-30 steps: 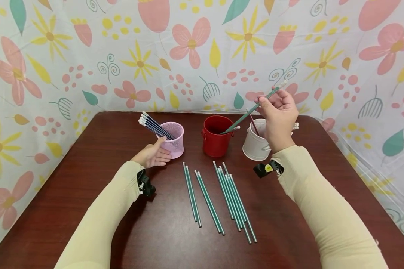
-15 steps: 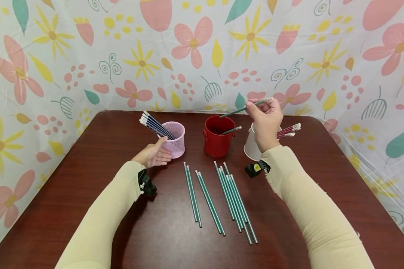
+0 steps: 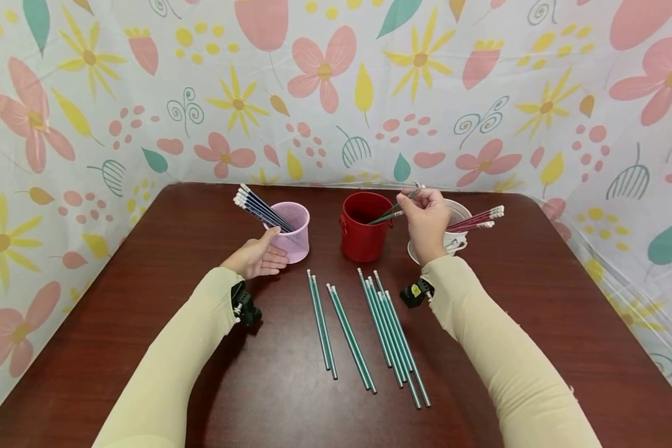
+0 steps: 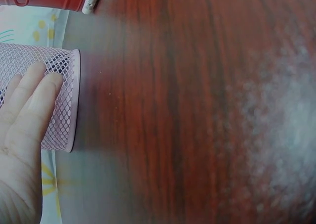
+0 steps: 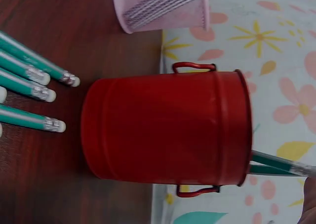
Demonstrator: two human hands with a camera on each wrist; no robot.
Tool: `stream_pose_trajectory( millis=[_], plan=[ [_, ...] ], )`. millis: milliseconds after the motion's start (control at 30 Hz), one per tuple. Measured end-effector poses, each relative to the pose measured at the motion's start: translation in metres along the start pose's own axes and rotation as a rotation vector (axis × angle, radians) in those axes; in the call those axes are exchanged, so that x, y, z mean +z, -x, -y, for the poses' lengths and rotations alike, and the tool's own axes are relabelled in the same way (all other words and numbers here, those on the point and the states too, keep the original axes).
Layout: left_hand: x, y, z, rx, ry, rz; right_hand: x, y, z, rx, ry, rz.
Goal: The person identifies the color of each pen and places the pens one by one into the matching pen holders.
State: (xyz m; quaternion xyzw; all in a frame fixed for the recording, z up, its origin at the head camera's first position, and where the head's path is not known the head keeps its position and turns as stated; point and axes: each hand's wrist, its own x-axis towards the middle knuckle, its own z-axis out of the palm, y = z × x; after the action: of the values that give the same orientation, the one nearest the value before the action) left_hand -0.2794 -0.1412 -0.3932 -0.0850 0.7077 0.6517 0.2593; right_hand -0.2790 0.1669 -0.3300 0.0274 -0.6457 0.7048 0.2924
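In the head view my right hand (image 3: 429,224) pinches a green pencil (image 3: 395,206) near its eraser end, above the rim of the red bucket (image 3: 363,241). The pencil slants down into the bucket. Another green pencil (image 3: 383,218) leans inside, its eraser poking past the right rim. Both pencils show beyond the bucket's mouth in the right wrist view. My left hand (image 3: 257,256) rests against the pink mesh cup (image 3: 298,244), thumb at the rim and straight fingers along its side. Several dark blue pencils (image 3: 263,206) lean in that cup.
Several green pencils (image 3: 392,339) lie on the brown table (image 3: 246,386) in front of the bucket. Behind my right hand stands a white bucket (image 3: 455,214) holding several dark red pencils (image 3: 473,221). A flowered cloth (image 3: 325,143) hangs behind the table.
My right hand has moved left and down, bringing the green pencil from a slant above the white bucket to the red bucket's mouth. The left hand keeps its place at the pink cup.
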Motion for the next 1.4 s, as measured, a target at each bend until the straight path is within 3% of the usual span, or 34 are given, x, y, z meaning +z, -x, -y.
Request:
stream_pose_trajectory(
  millis=[400, 967, 1200, 1400],
  plan=[
    [0.001, 0.000, 0.000, -0.002, 0.017, 0.005, -0.003, 0.008, -0.021, 0.056, 0.014, 0.002],
    [0.002, 0.001, 0.000, -0.014, 0.009, -0.025, 0.001, 0.016, -0.024, 0.128, 0.035, 0.014],
    [0.000, -0.001, 0.002, -0.006, 0.008, -0.021, 0.006, 0.019, -0.028, 0.190, -0.041, 0.028],
    [0.000, -0.002, 0.001, -0.002, 0.010, -0.017, 0.007, 0.020, -0.031, 0.200, -0.039, 0.067]
  ],
)
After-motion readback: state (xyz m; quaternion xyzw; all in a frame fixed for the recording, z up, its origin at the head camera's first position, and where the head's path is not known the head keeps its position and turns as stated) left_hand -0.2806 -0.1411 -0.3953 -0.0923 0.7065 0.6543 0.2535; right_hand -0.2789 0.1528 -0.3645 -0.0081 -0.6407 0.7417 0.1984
